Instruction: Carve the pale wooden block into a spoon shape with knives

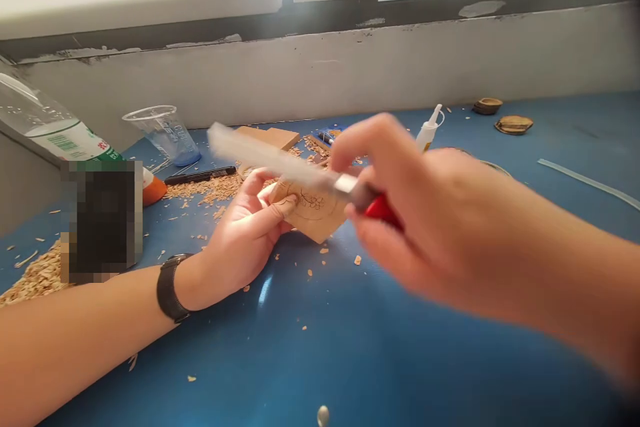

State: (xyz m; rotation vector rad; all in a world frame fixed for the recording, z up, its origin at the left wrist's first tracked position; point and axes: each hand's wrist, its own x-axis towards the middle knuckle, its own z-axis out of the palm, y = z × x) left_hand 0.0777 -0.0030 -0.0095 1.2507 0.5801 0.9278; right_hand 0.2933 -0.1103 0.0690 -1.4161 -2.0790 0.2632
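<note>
My left hand (245, 230), with a black watch on the wrist, pinches a small flat piece of wood (320, 230) between thumb and fingers. Dark drawn lines like a flower mark its face. In my right hand (425, 213) is a flat file (270, 159), gripped by its red and dark grey handle. The grey blade points left and is blurred by motion. It passes in front of the wood's upper edge; whether the two touch I cannot tell.
Wood chips (210, 190) litter the blue table (310, 360). Behind my left hand are a black marker (200, 175), a clear plastic cup (167, 137), a large bottle (75, 137) and wooden blocks (280, 138). A white glue bottle (429, 130) and wooden slices (514, 125) stand farther right.
</note>
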